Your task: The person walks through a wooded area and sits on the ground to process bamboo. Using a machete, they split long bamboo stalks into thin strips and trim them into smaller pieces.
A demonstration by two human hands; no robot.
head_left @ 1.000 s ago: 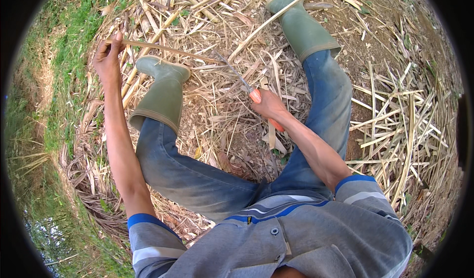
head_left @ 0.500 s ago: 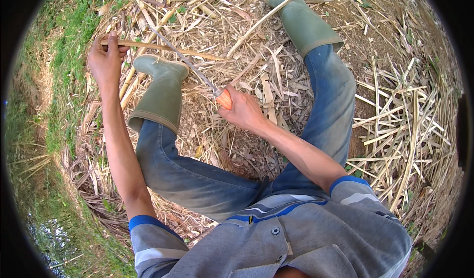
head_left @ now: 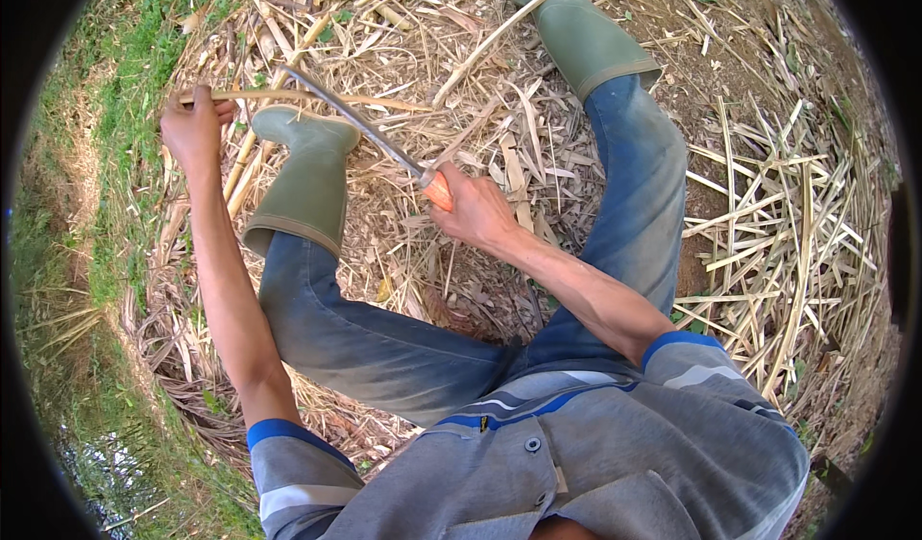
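Observation:
My left hand (head_left: 195, 135) is closed on one end of a thin, flat bamboo strip (head_left: 257, 94), beyond my left boot. From there the strip runs to the right, over the boot's toe. In my right hand (head_left: 477, 206), closed round its orange wooden handle (head_left: 438, 192), is a long knife (head_left: 370, 133). Its narrow metal blade points away and to the left, passing above the toe of the left boot. The blade's tip appears to overlap the strip; whether they touch I cannot tell.
Green rubber boots (head_left: 309, 180) and blue trousered legs (head_left: 379, 343) frame the ground, my right boot (head_left: 586, 41) farther off. Split shavings (head_left: 403, 252) litter the soil. A heap of pale strips (head_left: 778, 252) lies right, canes (head_left: 279, 22) lie at the far left, and grass (head_left: 144, 108) grows left.
My left hand has come slightly nearer and left, drawing the strip's held end with it. The knife blade has turned, showing a broader side. My right hand stays almost in place.

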